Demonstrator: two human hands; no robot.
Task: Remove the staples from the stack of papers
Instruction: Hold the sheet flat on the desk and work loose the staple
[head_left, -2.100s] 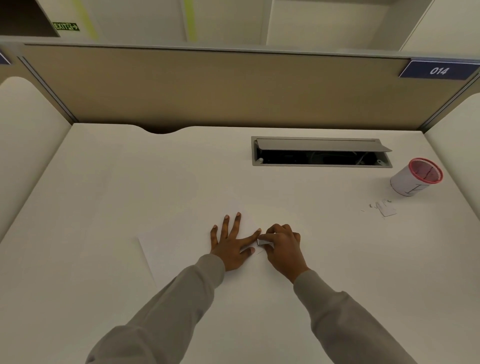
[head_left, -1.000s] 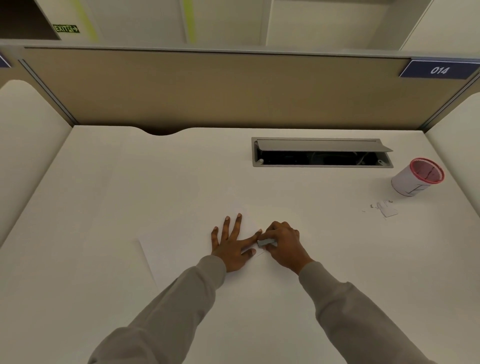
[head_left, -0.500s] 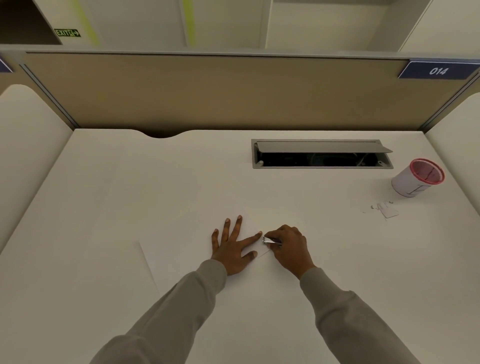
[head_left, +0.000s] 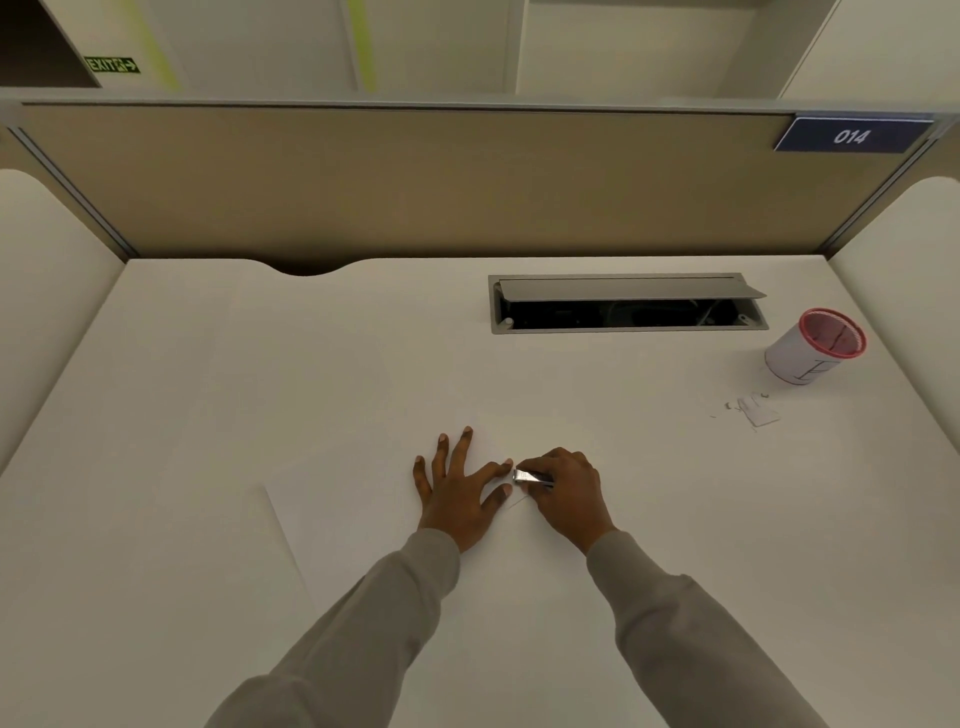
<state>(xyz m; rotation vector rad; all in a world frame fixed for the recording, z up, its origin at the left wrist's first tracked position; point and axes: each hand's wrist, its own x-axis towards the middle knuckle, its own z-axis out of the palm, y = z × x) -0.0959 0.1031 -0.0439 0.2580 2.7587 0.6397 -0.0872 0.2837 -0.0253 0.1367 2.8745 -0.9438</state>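
A stack of white papers (head_left: 343, 514) lies flat on the white desk in front of me. My left hand (head_left: 457, 491) presses flat on the papers, fingers spread, with forefinger and thumb framing the right corner. My right hand (head_left: 569, 491) is closed around a small metal staple remover (head_left: 530, 477), whose tip points left at the paper corner between my left forefinger and thumb. The staple itself is too small to make out.
A white cup with a red rim (head_left: 813, 353) stands at the right. Below it lie a paper scrap and small metal bits (head_left: 756, 410). An open cable hatch (head_left: 626, 304) sits at the back of the desk (head_left: 208, 395). Partition walls enclose three sides.
My right hand has shifted slightly to the right and turned, so the metal tool shows more clearly. My left hand has stayed pressed on the papers.
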